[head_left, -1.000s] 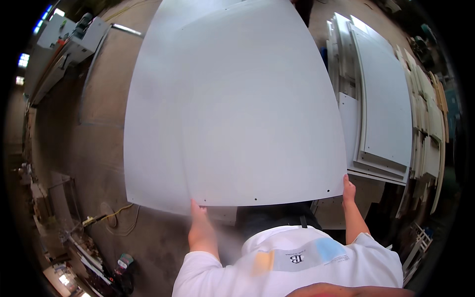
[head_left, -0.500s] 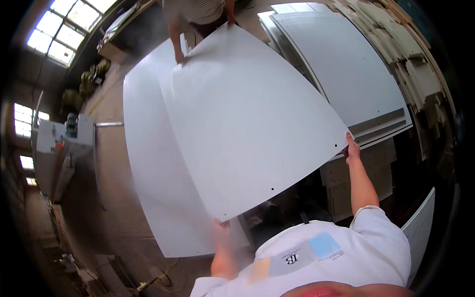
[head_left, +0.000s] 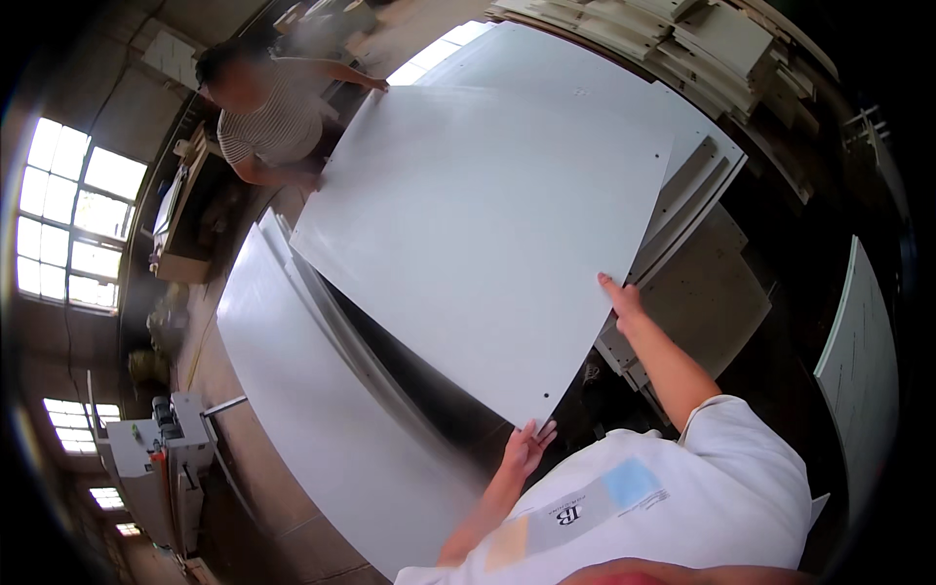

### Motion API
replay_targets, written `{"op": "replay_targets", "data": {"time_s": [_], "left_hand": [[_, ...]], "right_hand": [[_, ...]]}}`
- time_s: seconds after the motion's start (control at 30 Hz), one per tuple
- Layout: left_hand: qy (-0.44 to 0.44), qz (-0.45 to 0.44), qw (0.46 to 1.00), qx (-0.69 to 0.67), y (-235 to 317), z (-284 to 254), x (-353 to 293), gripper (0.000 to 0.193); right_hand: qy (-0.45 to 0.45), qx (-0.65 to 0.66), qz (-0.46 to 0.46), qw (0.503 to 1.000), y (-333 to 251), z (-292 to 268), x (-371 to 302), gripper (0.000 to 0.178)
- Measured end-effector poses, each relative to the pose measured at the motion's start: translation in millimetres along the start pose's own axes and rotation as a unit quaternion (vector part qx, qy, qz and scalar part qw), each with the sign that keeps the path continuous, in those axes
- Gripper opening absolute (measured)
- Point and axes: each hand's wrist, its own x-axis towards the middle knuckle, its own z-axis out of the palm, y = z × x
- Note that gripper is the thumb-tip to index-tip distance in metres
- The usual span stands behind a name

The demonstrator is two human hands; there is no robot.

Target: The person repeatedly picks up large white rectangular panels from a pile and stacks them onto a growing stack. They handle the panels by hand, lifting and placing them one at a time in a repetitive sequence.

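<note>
A large white panel [head_left: 487,234] with dark holes near its near edge is held between me and another person. My left hand [head_left: 527,448] grips its near corner, thumb on top and fingers below. Along the right edge, my right hand [head_left: 622,298] clasps the panel with the thumb over the top face. A co-worker [head_left: 278,122] in a striped top holds the far-left edge with both hands. Part of the panel lies over a stack of white panels [head_left: 697,185] on the right. On the left rests another stack of white panels [head_left: 312,390].
Many narrow offcut boards [head_left: 673,44] are piled at the far right. A single sheet [head_left: 858,380] stands upright near my right side. A machine with a motor [head_left: 166,458] stands at the left, below windows [head_left: 78,214]. Brown boards [head_left: 697,302] lie under the right stack.
The held panel has swung rightward, off the left stack and over the right one. The co-worker and my hands moved with it, and a dark gap now shows beside the left stack.
</note>
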Motion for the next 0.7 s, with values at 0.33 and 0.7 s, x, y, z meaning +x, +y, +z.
{"op": "replay_targets", "data": {"time_s": [0.33, 0.7], "left_hand": [[-0.067, -0.018, 0.764, 0.641, 7.3, 110.8, 122.2, 0.042], [0.093, -0.087, 0.871, 0.474, 24.8, 11.9, 89.8, 0.029]], "right_hand": [[0.165, -0.287, -0.085, 0.94, -12.5, -147.3, 115.4, 0.066], [0.037, -0.236, 0.135, 0.962, 80.4, -76.6, 88.3, 0.052]]}}
